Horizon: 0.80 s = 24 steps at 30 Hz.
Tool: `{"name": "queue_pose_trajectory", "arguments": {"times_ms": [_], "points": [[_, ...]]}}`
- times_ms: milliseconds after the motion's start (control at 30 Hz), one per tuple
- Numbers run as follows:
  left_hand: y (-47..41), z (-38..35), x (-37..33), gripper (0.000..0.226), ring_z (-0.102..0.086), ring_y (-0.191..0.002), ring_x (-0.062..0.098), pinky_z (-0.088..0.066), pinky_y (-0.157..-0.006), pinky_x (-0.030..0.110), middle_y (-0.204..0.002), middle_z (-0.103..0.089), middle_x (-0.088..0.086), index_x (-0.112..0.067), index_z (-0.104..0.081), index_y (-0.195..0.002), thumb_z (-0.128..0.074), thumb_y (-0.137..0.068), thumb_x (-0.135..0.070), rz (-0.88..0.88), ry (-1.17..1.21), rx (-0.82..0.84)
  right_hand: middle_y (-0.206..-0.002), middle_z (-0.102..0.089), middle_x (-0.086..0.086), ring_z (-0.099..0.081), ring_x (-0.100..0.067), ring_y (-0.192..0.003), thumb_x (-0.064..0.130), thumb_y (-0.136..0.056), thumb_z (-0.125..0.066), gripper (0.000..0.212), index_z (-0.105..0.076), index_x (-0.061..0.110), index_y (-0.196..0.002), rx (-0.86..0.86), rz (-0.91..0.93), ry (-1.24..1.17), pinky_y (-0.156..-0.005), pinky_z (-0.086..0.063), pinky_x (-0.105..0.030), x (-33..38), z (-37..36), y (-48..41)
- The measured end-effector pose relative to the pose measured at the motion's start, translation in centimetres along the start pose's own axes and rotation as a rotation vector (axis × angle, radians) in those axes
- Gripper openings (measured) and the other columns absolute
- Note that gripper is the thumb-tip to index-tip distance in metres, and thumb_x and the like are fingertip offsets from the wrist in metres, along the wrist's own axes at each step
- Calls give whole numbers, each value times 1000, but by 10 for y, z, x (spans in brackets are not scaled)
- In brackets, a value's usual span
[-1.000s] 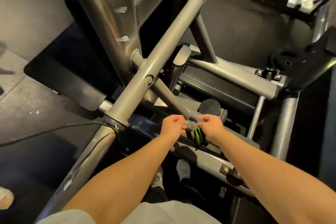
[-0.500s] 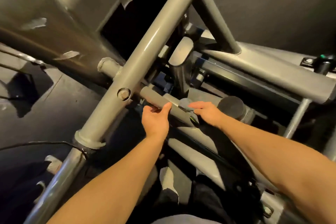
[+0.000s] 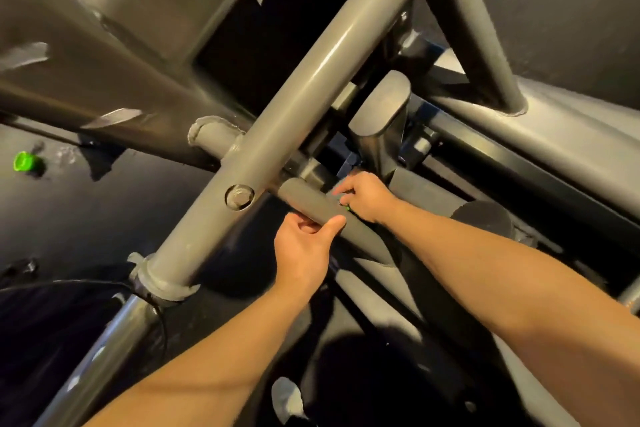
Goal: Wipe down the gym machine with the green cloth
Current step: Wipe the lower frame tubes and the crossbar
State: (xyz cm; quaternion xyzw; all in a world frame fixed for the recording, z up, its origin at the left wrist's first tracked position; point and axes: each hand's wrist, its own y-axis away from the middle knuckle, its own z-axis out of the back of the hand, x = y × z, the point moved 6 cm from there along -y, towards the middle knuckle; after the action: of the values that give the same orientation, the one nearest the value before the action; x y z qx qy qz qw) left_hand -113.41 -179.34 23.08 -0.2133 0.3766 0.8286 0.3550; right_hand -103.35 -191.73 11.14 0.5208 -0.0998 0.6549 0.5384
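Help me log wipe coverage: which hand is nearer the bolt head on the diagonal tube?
Left. The left hand grips the padded bar just below-right of the bolt head; the right hand, holding the green cloth, sits farther right along that bar.

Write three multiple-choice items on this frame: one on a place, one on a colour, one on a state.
1. Where is the left hand? A on the padded bar; B on a weight plate; C on a cable.
2. What colour is the small object on the floor at far left? A red; B green; C white.
3. How is the right hand? A flat open; B curled on the green cloth; C out of view.
Key: A, its thumb hooks over the bar; B, it is bright green; B, a green sliver shows under curled fingers.
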Motion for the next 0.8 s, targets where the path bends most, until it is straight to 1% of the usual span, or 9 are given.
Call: {"name": "queue_pose_trajectory", "arguments": {"times_ms": [100,233,333,433,500,567,633,700,800], "points": [[-4,0,3,42,-69,-76,3,-50,-69,18,-85,-72,-7,-20,-65,-101,-89,-74,-43,5,-20,16,-113,-68,-2,-64,-22,-109,19,-92,-68,32,-69,15,-124,5,4,-12,-92,-52,-32,20,-16,-47],[-8,2,4,40,-61,-63,-9,-46,-57,9,-73,-64,-13,-19,-63,-99,-89,-76,-40,-1,-47,24,-124,-64,-6,-60,-22,-114,5,-92,-60,36,-71,18,-124,42,3,-110,-86,-42,-21,38,-16,-57],[-7,3,0,42,-58,-58,-10,-43,-53,10,-73,-61,-13,-18,-61,-96,-88,-76,-43,6,-70,29,-118,-71,-7,-65,-26,-113,12,-95,-60,30,-72,14,-123,48,-19,-105,-94,-52,-32,18,-14,-40],[-5,3,-4,43,-61,-65,-1,-43,-58,13,-80,-65,-11,-18,-62,-98,-88,-75,-43,16,-62,31,-106,-73,2,-65,-8,-101,5,-95,-62,24,-77,8,-114,70,58,-85,-94,-49,-24,-4,-7,-6],[-3,3,-6,42,-62,-70,4,-45,-62,19,-83,-68,-8,-19,-61,-95,-89,-75,-42,27,-57,26,-87,-73,3,-63,10,-79,-9,-90,-60,27,-78,1,-108,38,70,-86,-77,-47,-13,-20,-1,18],[-3,2,-8,41,-65,-77,9,-48,-66,23,-88,-70,-5,-20,-61,-93,-89,-75,-43,42,-54,28,-91,-74,-2,-59,18,-71,-15,-88,-56,31,-78,-1,-106,63,24,-56,-69,-41,-4,-36,0,37],[0,4,-10,42,-65,-84,10,-48,-72,24,-92,-70,-6,-18,-62,-97,-88,-76,-44,57,-51,45,-109,-73,-6,-63,8,-90,-10,-92,-57,29,-77,1,-110,80,-65,-28,-81,-45,-8,-44,5,54],[3,6,-11,44,-64,-87,12,-46,-75,26,-95,-68,-6,-17,-63,-100,-85,-78,-48,70,-51,67,-114,-73,-9,-65,-15,-103,-1,-95,-62,24,-76,3,-114,8,-168,-153,-90,-52,-20,-40,17,63],[6,11,-13,45,-65,-92,15,-50,-80,31,-98,-70,-4,-16,-66,-99,-79,-81,-56,79,-13,76,-119,-72,-5,-64,-14,-107,10,-96,-67,25,-74,10,-120,-129,-158,-439,-99,-52,-29,1,44,68]]}}
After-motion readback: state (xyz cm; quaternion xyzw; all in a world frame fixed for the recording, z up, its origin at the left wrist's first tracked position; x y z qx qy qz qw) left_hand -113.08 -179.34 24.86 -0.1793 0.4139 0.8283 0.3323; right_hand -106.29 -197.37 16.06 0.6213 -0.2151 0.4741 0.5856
